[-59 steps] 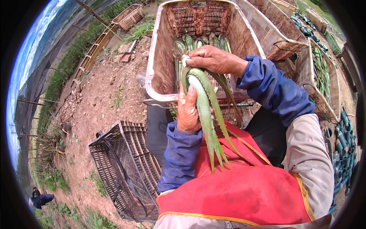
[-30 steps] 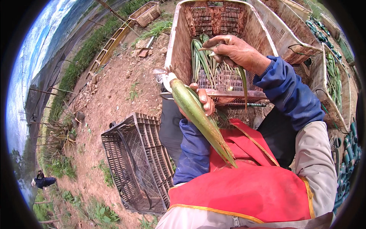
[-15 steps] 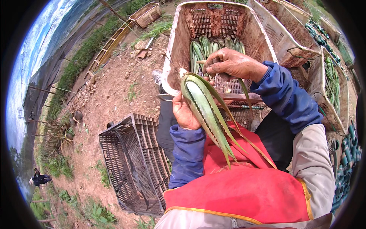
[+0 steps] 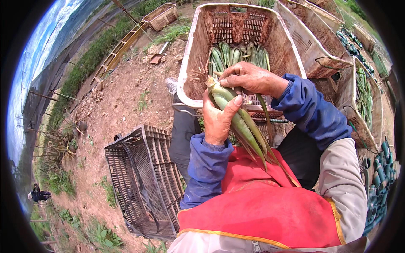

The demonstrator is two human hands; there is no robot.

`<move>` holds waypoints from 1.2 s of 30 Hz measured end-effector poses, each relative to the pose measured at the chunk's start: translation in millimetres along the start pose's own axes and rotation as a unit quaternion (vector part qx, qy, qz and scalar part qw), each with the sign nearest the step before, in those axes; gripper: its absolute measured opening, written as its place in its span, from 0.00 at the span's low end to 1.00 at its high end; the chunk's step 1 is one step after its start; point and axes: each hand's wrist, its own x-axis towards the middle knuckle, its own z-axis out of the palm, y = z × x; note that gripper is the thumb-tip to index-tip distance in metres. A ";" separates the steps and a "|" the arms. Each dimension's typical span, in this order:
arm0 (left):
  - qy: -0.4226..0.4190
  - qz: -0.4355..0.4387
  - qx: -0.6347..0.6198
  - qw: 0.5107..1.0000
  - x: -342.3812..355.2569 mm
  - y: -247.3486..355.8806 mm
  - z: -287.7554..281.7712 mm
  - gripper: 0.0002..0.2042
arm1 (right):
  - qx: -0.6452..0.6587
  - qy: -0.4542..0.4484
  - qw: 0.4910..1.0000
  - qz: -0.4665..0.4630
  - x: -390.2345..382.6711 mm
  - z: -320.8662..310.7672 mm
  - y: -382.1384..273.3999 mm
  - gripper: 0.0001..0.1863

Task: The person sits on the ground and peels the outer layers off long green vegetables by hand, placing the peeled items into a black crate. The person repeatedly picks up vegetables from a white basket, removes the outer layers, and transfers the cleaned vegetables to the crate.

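An aloe plant (image 4: 247, 126) with spiny green leaves and a pale, rooted base hangs over my lap, its root end upward. My left hand (image 4: 217, 118) grips it around the lower leaves, thumb across them. My right hand (image 4: 249, 78) is pinched at the plant's base, holding a leaf that dangles from it, though the exact grip is partly hidden. Behind both hands a dirty white crate (image 4: 190, 55) holds several more aloe plants (image 4: 228, 55). A red apron (image 4: 253, 211) covers my lap.
A black crate (image 4: 141, 181) lies at my left on dirt. More pale crates (image 4: 312, 38) stand at right, one holding long green leaves (image 4: 363, 97). Teal cylindrical pieces (image 4: 377, 185) are piled at lower right. A yellow ladder (image 4: 114, 59) and another person (image 4: 38, 195) are at left.
The aloe in my left hand has been turned, and its leaves have swung. My right hand has moved down onto the base, after being above and apart from it a second ago.
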 end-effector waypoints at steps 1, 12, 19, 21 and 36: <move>0.007 0.000 0.015 1.000 0.7 0.1 0.2 0.39 | -0.033 0.006 0.999 -0.039 -1.1 0.6 -1.8 0.23; 0.047 0.018 0.202 0.978 5.9 -3.6 1.7 0.40 | -0.310 0.026 0.945 -0.098 -1.8 -5.1 -12.3 0.24; 0.066 0.033 0.272 0.960 2.7 -11.1 8.2 0.39 | -0.363 0.048 0.926 -0.093 2.6 -0.9 -3.5 0.21; 0.064 0.031 0.267 0.961 1.8 -12.9 8.8 0.39 | -0.381 0.062 0.916 -0.105 3.7 1.8 2.3 0.20; 0.026 -0.006 -0.124 0.992 5.5 -21.7 -3.9 0.36 | -0.283 0.041 0.944 -0.167 8.1 -6.2 12.9 0.18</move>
